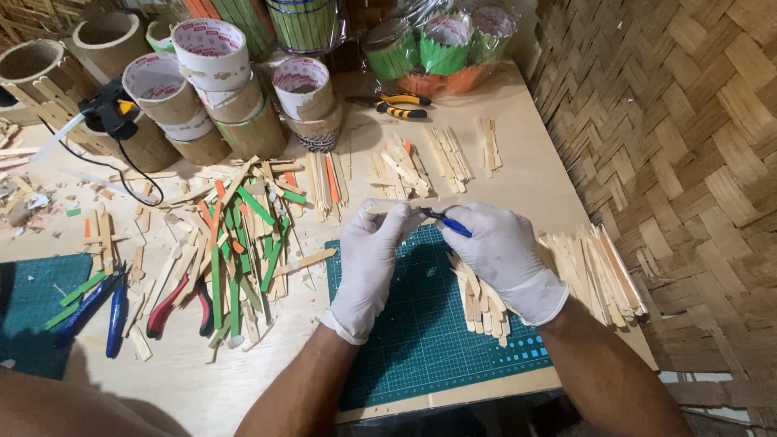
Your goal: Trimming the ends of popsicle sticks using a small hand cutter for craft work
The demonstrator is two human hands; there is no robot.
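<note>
**Gloved hands work a wooden stick above the green cutting mat**

The landmark is the dark green gridded cutting mat (421, 324) on the pale wooden desk (526, 162). Just above the mat's far edge, the left hand (368, 259), in a white glove, pinches a flat pale wooden craft stick (396, 207) by its near end, fingers closed on it. The right hand (502, 255), also white-gloved, grips a small blue-handled cutting tool (447, 222) whose tip meets the stick. Right of the mat lies a heap of plain wooden sticks (591, 271), partly overlapping its right edge. Left of the mat sprawls a loose pile of green, orange and plain sticks (243, 235), with red-handled pliers (174, 303) beside it.
</note>
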